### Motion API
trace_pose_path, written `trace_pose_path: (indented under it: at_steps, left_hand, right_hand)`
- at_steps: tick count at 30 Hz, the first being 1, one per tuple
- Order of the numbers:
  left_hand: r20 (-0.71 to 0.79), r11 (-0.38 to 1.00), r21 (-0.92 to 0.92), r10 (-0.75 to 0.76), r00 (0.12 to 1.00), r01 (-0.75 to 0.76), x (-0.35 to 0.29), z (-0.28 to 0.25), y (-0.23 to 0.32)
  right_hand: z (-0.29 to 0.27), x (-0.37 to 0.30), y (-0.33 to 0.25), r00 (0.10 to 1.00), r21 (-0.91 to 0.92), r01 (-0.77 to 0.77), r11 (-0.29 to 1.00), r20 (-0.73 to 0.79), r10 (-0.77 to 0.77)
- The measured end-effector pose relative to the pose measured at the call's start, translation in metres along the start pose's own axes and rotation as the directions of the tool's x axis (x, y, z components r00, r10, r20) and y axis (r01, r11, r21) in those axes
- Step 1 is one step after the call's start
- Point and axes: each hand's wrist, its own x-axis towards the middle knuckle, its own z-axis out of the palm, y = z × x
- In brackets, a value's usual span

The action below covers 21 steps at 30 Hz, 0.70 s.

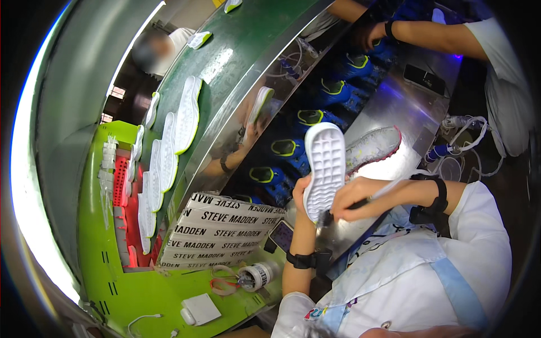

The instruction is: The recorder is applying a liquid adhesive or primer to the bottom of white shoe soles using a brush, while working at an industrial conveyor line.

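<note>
A white shoe sole (326, 163) stands tilted in front of me, its grid-patterned tread toward the camera. My left hand (301, 197) grips it from behind at the left edge, with most of the fingers hidden. Against the sole's lower end, my right hand (358, 197) is closed around a slim tool with a dark, brush-like tip (325, 218). A pale tube runs up from that hand. Behind the sole lies a grey shoe-shaped piece with a red edge (375, 147), on a pale surface of the metal bench.
Several white soles (187, 115) lie along the green conveyor (242, 34). Blue shoe uppers (284, 147) line a dark trough beside it. A printed box (222, 234), a white cup (258, 276) and a phone (282, 235) stand at lower left. A co-worker's arm (431, 40) reaches in at upper right.
</note>
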Motion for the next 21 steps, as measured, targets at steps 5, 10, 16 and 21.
trace_pose_path:
  at_steps: [5, 10, 16, 21]
  left_hand:
    - [-0.153, 0.924, 0.07, -0.363, 0.919, 0.377, 0.018, 0.017, 0.012]
    - [-0.471, 0.767, 0.203, -0.469, 0.747, 0.609, 0.025, 0.034, 0.014]
    - [-0.505, 0.687, 0.438, -0.346, 0.791, 0.58, 0.028, 0.034, 0.015]
    - [-0.106, 0.992, 0.083, -0.084, 0.991, 0.093, 0.031, 0.074, 0.0]
  right_hand:
    - [-0.01, 0.0, -0.018, 0.999, -0.006, -0.038, 0.999, 0.013, 0.038]
    - [-0.029, -0.015, -0.023, 0.94, -0.136, -0.177, 0.975, 0.268, 0.209]
    - [-0.07, -0.047, -0.021, 0.98, -0.334, -0.172, 0.927, 0.035, 0.194]
    - [-0.052, -0.029, -0.061, 0.944, -0.277, -0.086, 0.957, -0.329, -0.01]
